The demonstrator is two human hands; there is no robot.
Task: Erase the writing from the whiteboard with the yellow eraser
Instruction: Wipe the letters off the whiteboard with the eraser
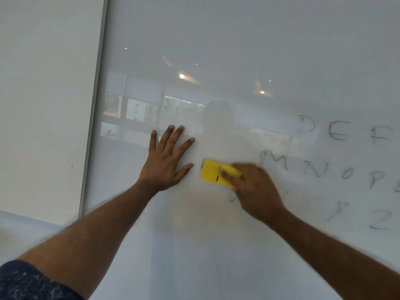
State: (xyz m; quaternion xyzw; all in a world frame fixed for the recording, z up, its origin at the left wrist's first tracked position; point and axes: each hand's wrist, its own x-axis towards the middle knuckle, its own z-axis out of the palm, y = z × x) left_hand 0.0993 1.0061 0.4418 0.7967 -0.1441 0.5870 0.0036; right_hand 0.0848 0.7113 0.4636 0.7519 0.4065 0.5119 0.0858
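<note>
Against the whiteboard [216, 50], the left hand [165, 163] lies flat with fingers spread, while just to its right the right hand [255, 187] presses the yellow eraser [211, 173] to the surface, fingers gripping it. Right of that hand, grey handwritten letters [337, 131] run in rows, those nearest it smeared.

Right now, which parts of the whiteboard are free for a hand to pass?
Free: above both hands up to the top, and between the left hand and the frame. Crowded: right of the yellow eraser and right hand, where letters remain.
</note>
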